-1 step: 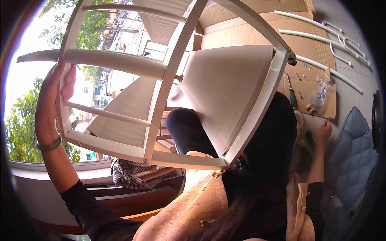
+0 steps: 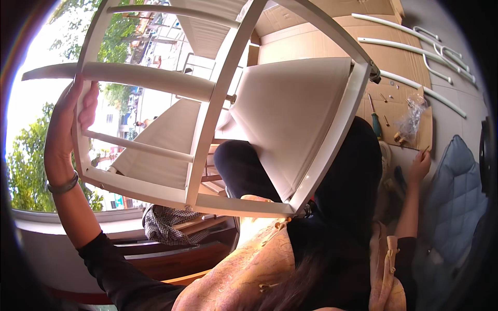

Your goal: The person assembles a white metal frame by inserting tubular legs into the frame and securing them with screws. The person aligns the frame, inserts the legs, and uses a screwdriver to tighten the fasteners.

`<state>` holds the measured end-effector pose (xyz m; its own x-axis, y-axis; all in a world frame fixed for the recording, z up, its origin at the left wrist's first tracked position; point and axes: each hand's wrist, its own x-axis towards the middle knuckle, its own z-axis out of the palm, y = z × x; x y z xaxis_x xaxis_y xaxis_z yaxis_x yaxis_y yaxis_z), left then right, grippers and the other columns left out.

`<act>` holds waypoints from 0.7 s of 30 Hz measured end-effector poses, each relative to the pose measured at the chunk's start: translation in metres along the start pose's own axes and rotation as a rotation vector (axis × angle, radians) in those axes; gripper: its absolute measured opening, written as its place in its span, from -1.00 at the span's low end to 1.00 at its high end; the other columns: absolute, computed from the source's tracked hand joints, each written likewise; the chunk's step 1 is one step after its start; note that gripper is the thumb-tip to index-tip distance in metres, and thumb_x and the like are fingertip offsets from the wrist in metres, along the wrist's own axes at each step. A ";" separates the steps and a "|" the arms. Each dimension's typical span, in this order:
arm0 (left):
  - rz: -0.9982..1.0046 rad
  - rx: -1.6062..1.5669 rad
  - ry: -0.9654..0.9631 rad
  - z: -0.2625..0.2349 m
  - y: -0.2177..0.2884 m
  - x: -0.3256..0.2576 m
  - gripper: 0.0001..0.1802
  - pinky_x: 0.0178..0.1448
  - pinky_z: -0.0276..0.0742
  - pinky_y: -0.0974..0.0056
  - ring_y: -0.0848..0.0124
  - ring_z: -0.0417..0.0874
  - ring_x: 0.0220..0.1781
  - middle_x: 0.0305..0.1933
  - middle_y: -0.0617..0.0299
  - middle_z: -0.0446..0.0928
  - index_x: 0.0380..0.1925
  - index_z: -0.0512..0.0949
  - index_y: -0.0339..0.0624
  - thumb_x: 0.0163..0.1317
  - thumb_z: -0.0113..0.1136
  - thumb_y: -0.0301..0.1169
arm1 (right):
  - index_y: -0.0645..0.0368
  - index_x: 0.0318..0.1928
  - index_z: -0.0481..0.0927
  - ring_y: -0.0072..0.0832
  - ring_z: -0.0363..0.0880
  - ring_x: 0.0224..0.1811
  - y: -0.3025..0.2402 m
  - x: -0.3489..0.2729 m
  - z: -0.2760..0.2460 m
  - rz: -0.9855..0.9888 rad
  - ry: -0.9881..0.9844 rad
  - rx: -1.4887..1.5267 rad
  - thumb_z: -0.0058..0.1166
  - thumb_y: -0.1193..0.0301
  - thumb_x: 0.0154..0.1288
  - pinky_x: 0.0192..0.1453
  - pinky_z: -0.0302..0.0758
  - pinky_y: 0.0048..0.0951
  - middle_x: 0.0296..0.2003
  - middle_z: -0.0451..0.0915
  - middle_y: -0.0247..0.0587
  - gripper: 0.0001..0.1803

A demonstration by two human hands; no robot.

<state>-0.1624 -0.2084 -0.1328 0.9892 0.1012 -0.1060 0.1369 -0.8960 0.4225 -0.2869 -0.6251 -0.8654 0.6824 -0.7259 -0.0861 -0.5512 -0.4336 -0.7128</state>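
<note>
A white furniture frame (image 2: pixel 211 119) with rails, crossbars and pale fabric panels (image 2: pixel 295 114) stands tilted before me, leaning over my knees. My left hand (image 2: pixel 65 129) is wrapped around its left rail, the fingertips showing on the inner side. Far to the right, my right hand (image 2: pixel 420 165) is low beside the edge of a small cardboard piece (image 2: pixel 385 106). Its fingers are pinched together; what they hold, if anything, is too small to name. On that cardboard lie a green-handled screwdriver (image 2: pixel 375 124), a few small screws and a clear plastic bag (image 2: pixel 414 116) by brass-coloured hardware.
Large cardboard sheets (image 2: pixel 332 33) cover the floor behind the frame. White metal tubes (image 2: pixel 394 44) lie at the far right. A blue-grey quilted cushion (image 2: pixel 456 202) is right of my right arm. Checked cloth (image 2: pixel 167 225) hangs below the window, left of my legs.
My right hand has shifted very slightly up and to the right. The frame and my left hand stay as they were.
</note>
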 end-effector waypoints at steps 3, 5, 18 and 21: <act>0.021 -0.008 -0.061 0.000 -0.001 0.000 -0.56 -0.62 0.08 0.56 0.74 0.14 -0.68 -0.57 0.50 0.22 -0.17 0.41 -0.20 0.40 -0.09 0.00 | 0.33 -0.09 0.51 -0.63 0.50 -0.20 -0.141 -0.018 -0.084 -0.230 0.135 0.770 -0.03 0.42 0.41 -0.09 0.47 -0.56 -0.25 0.55 -0.32 -0.78; 0.064 -0.013 -0.101 -0.002 -0.004 0.000 -0.56 -0.62 0.09 0.56 0.75 0.14 -0.68 -0.57 0.50 0.22 -0.15 0.42 -0.20 0.40 -0.09 0.00 | 0.32 -0.05 0.51 -0.56 0.49 -0.13 -0.230 -0.046 -0.131 -0.416 0.133 1.037 -0.07 0.46 0.42 -0.05 0.45 -0.55 -0.11 0.53 -0.24 -0.79; 0.133 -0.093 -0.089 0.006 -0.008 -0.003 -0.60 -0.57 0.05 0.55 0.74 0.12 -0.67 -0.57 0.51 0.22 -0.18 0.44 -0.18 0.37 -0.02 -0.03 | 0.19 -0.21 0.42 -0.65 0.57 -0.34 -0.466 -0.180 -0.103 -0.460 -0.490 1.585 -0.05 0.57 0.36 -0.17 0.57 -0.57 -0.39 0.55 -0.33 -0.96; 0.157 -0.090 -0.121 0.006 -0.009 -0.001 -0.61 -0.58 0.05 0.57 0.76 0.13 -0.66 -0.57 0.52 0.23 -0.16 0.43 -0.18 0.38 -0.02 -0.05 | 0.22 -0.24 0.43 -0.64 0.58 -0.34 -0.468 -0.184 -0.099 -0.481 -0.405 1.556 -0.01 0.60 0.33 -0.19 0.58 -0.57 -0.41 0.55 -0.32 -0.95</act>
<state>-0.1652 -0.2029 -0.1418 0.9860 -0.0941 -0.1379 -0.0088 -0.8541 0.5200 -0.2026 -0.3413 -0.4474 0.8440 -0.4112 0.3444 0.5281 0.5249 -0.6675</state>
